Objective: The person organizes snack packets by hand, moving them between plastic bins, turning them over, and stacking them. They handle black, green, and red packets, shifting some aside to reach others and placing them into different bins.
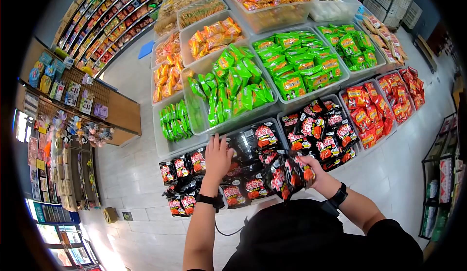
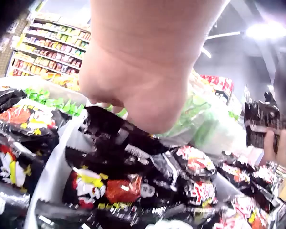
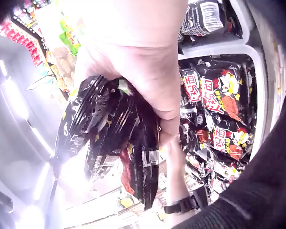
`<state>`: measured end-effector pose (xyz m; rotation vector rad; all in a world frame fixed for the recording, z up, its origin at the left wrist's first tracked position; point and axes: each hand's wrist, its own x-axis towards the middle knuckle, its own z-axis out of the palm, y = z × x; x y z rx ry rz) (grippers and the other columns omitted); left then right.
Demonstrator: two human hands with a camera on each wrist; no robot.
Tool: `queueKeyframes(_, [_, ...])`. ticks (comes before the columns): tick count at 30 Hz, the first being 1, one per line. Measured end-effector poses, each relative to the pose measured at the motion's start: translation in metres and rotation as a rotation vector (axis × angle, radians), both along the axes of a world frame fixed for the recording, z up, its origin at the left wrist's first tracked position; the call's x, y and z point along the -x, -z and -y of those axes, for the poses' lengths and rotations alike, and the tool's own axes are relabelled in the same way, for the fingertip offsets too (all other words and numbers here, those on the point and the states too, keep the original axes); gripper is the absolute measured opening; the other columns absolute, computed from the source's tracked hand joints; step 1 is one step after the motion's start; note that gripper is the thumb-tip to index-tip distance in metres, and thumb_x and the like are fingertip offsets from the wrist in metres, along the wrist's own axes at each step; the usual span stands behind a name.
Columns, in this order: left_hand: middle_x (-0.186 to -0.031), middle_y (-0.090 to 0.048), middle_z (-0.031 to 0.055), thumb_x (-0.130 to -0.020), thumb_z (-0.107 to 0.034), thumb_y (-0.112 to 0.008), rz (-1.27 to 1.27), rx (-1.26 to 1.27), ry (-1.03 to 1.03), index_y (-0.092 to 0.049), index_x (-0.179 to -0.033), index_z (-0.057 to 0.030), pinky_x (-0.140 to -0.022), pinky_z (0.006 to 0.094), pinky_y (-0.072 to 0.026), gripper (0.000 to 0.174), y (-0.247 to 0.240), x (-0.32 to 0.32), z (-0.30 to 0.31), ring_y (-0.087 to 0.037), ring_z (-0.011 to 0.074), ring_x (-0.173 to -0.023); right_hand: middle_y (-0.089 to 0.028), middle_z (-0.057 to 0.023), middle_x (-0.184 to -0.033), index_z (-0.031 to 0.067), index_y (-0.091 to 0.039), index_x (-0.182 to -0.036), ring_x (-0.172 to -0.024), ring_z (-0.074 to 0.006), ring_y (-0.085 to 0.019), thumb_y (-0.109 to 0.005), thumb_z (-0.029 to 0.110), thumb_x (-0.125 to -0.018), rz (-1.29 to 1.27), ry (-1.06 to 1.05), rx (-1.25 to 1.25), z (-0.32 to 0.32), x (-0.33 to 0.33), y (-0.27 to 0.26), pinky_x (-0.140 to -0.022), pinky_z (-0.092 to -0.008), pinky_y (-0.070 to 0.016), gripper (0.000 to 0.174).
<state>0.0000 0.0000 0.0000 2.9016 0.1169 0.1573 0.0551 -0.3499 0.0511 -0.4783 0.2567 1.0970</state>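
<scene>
My right hand [image 1: 314, 172] grips a bunch of black snack packets [image 1: 282, 177] with red and white print, held up above the front bin. In the right wrist view the bunch [image 3: 117, 136] hangs below the palm, several packets pressed together with their crimped edges showing. My left hand [image 1: 218, 158] reaches to the back of the front bins, its fingers stretched forward over black packets [image 1: 198, 160] lying there. From the left wrist, the hand [image 2: 138, 90] comes down onto dark packets [image 2: 109, 186], and its fingertips are mostly hidden.
Beyond the front row stand clear bins of green packets [image 1: 233, 84] and orange packets [image 1: 214, 37]. Another bin of black packets [image 1: 321, 135] is right of the hands, then red packets [image 1: 367, 110]. Shelves [image 1: 112, 23] line the far left; pale floor [image 1: 126, 183] surrounds the display.
</scene>
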Motion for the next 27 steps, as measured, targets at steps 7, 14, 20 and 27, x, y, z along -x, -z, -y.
queueKeyframes(7, [-0.152, -0.026, 0.0367, -0.092, -0.028, -0.065, 0.053, 0.016, -0.056, -0.030, -0.150, 0.0021, -0.113, 0.0572, -0.0287, 0.074, 0.010, 0.030, 0.029, -0.027, 0.0534, -0.140, -0.070, -0.0133, -0.118, 0.0062, -0.062, -0.127, -0.107, -0.0294, -0.069, -0.060, 0.031, -0.091, -0.062, 0.131, 0.132, -0.007, -0.012, -0.033, -0.098, -0.0494, -0.0527, 0.043])
queueKeyframes(14, [-0.152, -0.022, 0.0382, -0.095, -0.030, -0.062, 0.030, 0.055, -0.080, -0.025, -0.152, 0.0035, -0.116, 0.0575, -0.0226, 0.076, 0.021, 0.018, 0.027, -0.020, 0.0563, -0.141, -0.070, -0.0136, -0.117, 0.0044, -0.062, -0.126, -0.105, -0.0301, -0.069, -0.060, 0.031, -0.092, -0.168, 0.114, 0.008, -0.017, -0.025, -0.017, -0.099, -0.0506, -0.0520, 0.043])
queueKeyframes(20, [-0.153, -0.025, 0.0342, -0.095, -0.038, -0.060, -0.032, 0.067, -0.118, -0.026, -0.152, -0.0003, -0.116, 0.0571, -0.0234, 0.077, 0.023, 0.012, 0.023, -0.022, 0.0507, -0.144, -0.072, -0.0095, -0.115, 0.0085, -0.066, -0.121, -0.103, -0.0277, -0.069, -0.061, 0.034, -0.091, -0.129, 0.077, 0.008, -0.021, -0.030, -0.006, -0.097, -0.0481, -0.0525, 0.039])
queueKeyframes(27, [-0.154, -0.031, 0.0273, -0.095, -0.042, -0.058, -0.065, -0.032, -0.225, -0.033, -0.150, -0.0016, -0.115, 0.0583, -0.0233, 0.073, -0.002, 0.008, 0.038, -0.026, 0.0444, -0.144, -0.073, -0.0059, -0.112, 0.0124, -0.068, -0.118, -0.102, -0.0243, -0.070, -0.058, 0.033, -0.092, -0.061, 0.040, 0.071, -0.028, -0.031, -0.028, -0.095, -0.0457, -0.0534, 0.035])
